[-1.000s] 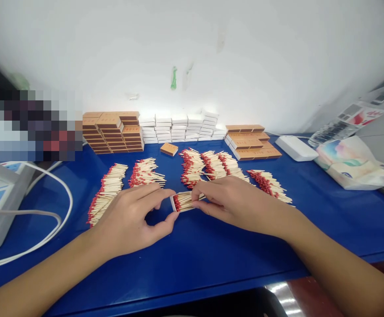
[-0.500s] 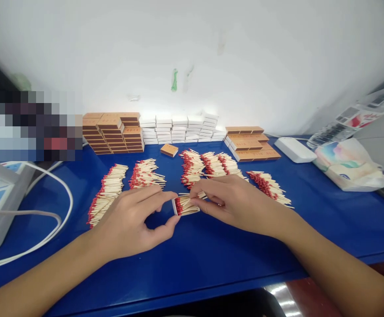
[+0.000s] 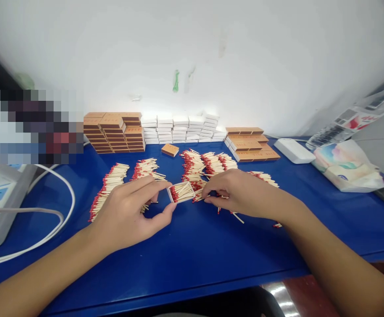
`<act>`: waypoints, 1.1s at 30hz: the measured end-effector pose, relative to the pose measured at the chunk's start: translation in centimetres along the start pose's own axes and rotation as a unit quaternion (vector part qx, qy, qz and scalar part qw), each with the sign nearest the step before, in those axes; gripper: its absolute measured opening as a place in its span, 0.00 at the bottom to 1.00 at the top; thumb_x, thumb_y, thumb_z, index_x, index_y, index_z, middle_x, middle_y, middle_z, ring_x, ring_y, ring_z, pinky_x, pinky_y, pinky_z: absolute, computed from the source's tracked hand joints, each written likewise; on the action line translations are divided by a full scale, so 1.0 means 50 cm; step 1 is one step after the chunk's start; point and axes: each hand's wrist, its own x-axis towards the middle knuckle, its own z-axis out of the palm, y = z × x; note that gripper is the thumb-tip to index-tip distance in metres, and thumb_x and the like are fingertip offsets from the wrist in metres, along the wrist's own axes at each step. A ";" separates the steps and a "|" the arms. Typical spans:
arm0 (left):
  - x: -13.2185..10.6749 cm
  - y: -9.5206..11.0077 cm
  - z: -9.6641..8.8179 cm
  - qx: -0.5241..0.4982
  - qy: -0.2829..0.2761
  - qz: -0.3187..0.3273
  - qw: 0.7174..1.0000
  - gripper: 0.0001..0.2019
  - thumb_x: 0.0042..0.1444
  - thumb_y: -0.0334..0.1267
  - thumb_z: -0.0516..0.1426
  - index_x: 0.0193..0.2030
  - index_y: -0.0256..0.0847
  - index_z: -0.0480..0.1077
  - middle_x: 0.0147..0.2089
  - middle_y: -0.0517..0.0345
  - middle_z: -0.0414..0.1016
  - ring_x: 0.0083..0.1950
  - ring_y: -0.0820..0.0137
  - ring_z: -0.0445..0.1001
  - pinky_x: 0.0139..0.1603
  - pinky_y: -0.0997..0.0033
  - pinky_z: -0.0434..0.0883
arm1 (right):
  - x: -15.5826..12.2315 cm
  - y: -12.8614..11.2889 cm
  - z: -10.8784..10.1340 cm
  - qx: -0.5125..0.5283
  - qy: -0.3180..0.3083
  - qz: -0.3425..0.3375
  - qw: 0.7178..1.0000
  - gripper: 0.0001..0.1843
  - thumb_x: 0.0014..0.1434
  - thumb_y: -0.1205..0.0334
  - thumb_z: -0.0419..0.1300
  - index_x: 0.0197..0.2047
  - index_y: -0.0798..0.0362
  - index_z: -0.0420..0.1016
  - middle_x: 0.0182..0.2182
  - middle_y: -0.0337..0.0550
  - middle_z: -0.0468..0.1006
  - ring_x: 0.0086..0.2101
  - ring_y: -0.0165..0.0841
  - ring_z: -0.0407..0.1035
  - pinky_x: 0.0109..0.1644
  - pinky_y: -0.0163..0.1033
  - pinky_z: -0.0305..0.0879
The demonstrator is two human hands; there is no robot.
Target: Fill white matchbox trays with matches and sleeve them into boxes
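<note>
My left hand [image 3: 130,211] pinches a small white tray of red-tipped matches [image 3: 181,192] between thumb and fingers, just above the blue table [image 3: 195,255]. Just to the tray's right, my right hand [image 3: 241,193] has its fingers closed on a few loose matches [image 3: 200,197]. Rows of red-tipped matches [image 3: 109,189] lie behind both hands, and a few stray ones [image 3: 236,216] lie beside my right wrist.
Stacked brown box sleeves [image 3: 114,132] stand at the back left, white trays [image 3: 178,127] in the middle, more brown sleeves [image 3: 251,143] at the right. One brown box [image 3: 170,149] lies alone. A power strip with white cables [image 3: 0,198] lies left; a white device [image 3: 294,150] and tissue pack [image 3: 346,169] right.
The tray moved slightly up and away in my left hand. My right hand left the tray, shifted right to loose matches, and a few matches now lie scattered near that wrist.
</note>
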 end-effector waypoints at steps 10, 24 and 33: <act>0.001 0.004 -0.005 0.002 0.000 0.000 1.000 0.11 0.64 0.35 0.65 0.53 0.39 0.78 0.34 0.62 0.77 0.30 0.75 0.74 0.33 0.74 0.73 | 0.003 0.002 0.006 -0.006 -0.002 0.009 1.000 0.10 0.69 0.68 0.63 0.46 0.51 0.88 0.39 0.42 0.88 0.33 0.33 0.78 0.37 0.37 0.65; 0.002 0.004 -0.003 0.004 -0.014 -0.003 1.000 0.11 0.65 0.35 0.64 0.54 0.40 0.78 0.35 0.61 0.80 0.31 0.75 0.76 0.35 0.73 0.76 | 0.006 0.004 0.008 -0.018 -0.031 0.025 0.999 0.09 0.72 0.62 0.62 0.39 0.51 0.82 0.33 0.41 0.85 0.30 0.33 0.73 0.35 0.38 0.59; 0.000 0.000 -0.002 -0.001 -0.027 -0.014 1.000 0.11 0.65 0.35 0.64 0.53 0.40 0.78 0.35 0.61 0.79 0.31 0.74 0.76 0.34 0.73 0.74 | -0.002 0.020 0.007 0.013 -0.045 0.037 0.998 0.08 0.73 0.57 0.63 0.41 0.50 0.80 0.34 0.40 0.84 0.32 0.34 0.74 0.36 0.39 0.59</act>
